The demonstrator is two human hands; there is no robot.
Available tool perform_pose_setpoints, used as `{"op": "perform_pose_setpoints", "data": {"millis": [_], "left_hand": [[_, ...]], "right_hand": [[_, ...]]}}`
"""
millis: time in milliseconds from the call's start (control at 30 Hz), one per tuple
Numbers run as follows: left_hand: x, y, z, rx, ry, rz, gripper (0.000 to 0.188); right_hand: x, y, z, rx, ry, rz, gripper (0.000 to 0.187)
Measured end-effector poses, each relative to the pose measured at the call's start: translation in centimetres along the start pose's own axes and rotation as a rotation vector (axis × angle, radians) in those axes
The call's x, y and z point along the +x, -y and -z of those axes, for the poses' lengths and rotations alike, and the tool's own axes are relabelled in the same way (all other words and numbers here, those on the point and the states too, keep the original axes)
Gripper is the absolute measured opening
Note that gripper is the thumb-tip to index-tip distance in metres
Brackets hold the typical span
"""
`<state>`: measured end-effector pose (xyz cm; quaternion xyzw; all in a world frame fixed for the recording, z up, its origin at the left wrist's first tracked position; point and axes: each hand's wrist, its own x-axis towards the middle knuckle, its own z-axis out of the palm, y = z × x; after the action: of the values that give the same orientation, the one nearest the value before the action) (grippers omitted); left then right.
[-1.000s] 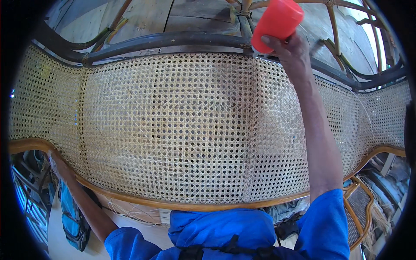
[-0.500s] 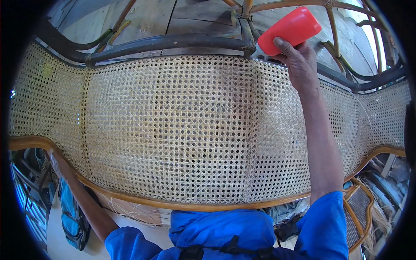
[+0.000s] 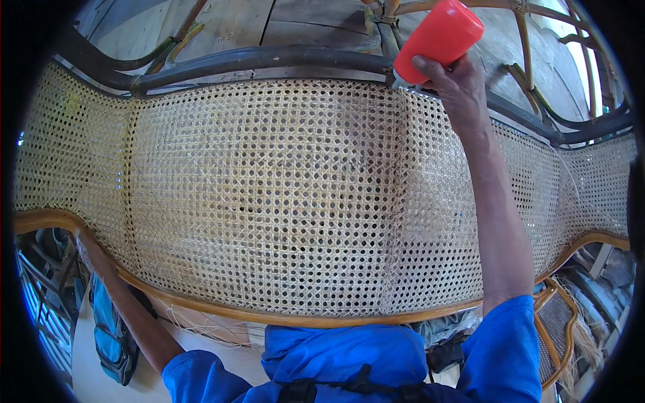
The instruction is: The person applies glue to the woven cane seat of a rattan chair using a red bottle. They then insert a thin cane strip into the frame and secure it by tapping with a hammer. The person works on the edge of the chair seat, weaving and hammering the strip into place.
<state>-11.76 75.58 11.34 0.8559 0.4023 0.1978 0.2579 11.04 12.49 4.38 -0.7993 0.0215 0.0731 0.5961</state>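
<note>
Your view is fairly bright, with soft daylight spread over the woven cane panel (image 3: 269, 195), whose holes read crisply near the middle. A duller, browner patch shades its upper centre. Bluish-white glare shows between the slats (image 3: 48, 326) at lower left, and another washed-out strip sits at upper right. Your red bottle (image 3: 440, 41) looks strongly saturated, while the dark pole (image 3: 269, 59) sinks toward black. Your fisheye lens squeezes and softens detail near its round edge, leaving the corners black.
</note>
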Motion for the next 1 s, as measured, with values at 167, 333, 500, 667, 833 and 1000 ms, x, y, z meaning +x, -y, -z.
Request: {"op": "perform_pose_setpoints", "data": {"millis": [167,333,500,667,833,1000], "left_hand": [[0.2,0.1,-0.2,0.011,-0.037,0.019,0.057],[-0.4,-0.6,-0.2,0.002,-0.007,0.019,0.062],[-0.1,-0.8,0.2,0.105,0.035,0.048,0.055],[0.2,-0.2,0.0,0.024,-0.004,0.077,0.066],[0.2,-0.2,0.1,0.085,0.039,0.089,0.064],[0.0,-0.3,0.0,0.027,-0.002,0.052,0.063]], "right_hand": [[0.8,0.8,-0.5,-0.219,0.084,0.063,0.039],[1.5,0.9,-0.7,-0.222,0.098,-0.014,0.044],[0.7,0.7,-0.3,-0.153,0.063,0.028,0.038],[-0.6,-0.7,-0.2,0.412,-0.075,-0.069,0.036],[-1.0,-1.5,0.6,0.516,-0.112,-0.104,0.035],[-0.8,-1.5,0.6,0.441,-0.091,-0.111,0.036]]}}
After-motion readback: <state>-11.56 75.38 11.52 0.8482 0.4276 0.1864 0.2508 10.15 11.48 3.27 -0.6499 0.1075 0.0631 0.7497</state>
